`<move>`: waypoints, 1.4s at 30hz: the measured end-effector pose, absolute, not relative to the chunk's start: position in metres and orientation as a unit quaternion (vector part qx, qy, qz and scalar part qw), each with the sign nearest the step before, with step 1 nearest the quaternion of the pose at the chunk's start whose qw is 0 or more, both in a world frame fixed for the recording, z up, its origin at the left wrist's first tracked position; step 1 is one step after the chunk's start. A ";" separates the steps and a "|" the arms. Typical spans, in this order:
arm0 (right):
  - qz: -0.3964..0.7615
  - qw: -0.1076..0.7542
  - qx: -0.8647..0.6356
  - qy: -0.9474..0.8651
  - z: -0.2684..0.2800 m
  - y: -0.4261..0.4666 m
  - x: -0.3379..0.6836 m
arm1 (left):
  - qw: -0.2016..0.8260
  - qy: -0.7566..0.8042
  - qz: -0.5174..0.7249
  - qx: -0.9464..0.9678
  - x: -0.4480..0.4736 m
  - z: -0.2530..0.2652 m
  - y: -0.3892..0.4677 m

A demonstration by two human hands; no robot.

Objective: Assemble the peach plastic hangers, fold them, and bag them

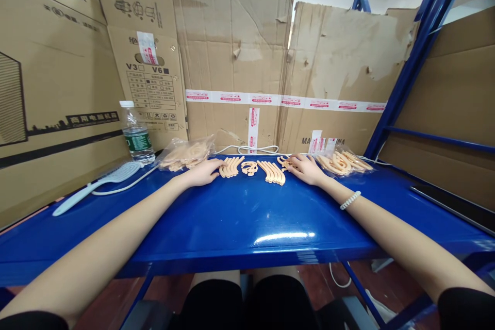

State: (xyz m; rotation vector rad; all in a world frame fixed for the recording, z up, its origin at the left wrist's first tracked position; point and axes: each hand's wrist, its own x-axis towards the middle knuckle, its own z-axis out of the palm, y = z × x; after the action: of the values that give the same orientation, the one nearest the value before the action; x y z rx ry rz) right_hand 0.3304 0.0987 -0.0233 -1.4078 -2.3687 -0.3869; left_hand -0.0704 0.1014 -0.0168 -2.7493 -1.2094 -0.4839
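Blue metal tabletop (232, 216), backed by cardboard panels (232, 36); landmark is the small pile of curved tan pieces (249, 167) at centre. Left of the pile: row of curved strips (231, 166), left hand (203, 172) at its outer edge, grip unclear. Right of it: second strip row (271, 172), then loose pieces (285, 163) partly covered by right hand (307, 169), fingers lowered, can't tell if pinching. Further left: filled plastic bag (185, 154), green-labelled water bottle (135, 134), pale hairbrush (98, 185). Further right: another filled bag (344, 161), dark flat object (452, 206). Behind: white cable (247, 149). Left-behind carton panel (150, 82) reads "V3", "V6", V6 box filled in; right-behind "MA…INA", middle hidden by red-printed tape (316, 142), whose print is too small.
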 end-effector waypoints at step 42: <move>0.055 0.216 -0.320 -0.921 0.002 0.106 0.203 | -0.017 -0.355 -0.153 -0.922 -0.066 -0.009 0.087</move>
State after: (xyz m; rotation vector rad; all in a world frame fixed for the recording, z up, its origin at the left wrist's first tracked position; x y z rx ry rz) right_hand 0.2031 0.1064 0.0019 -0.8880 -2.5522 0.1520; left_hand -0.0662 0.0869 -0.0089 -2.9282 -1.1268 -0.4867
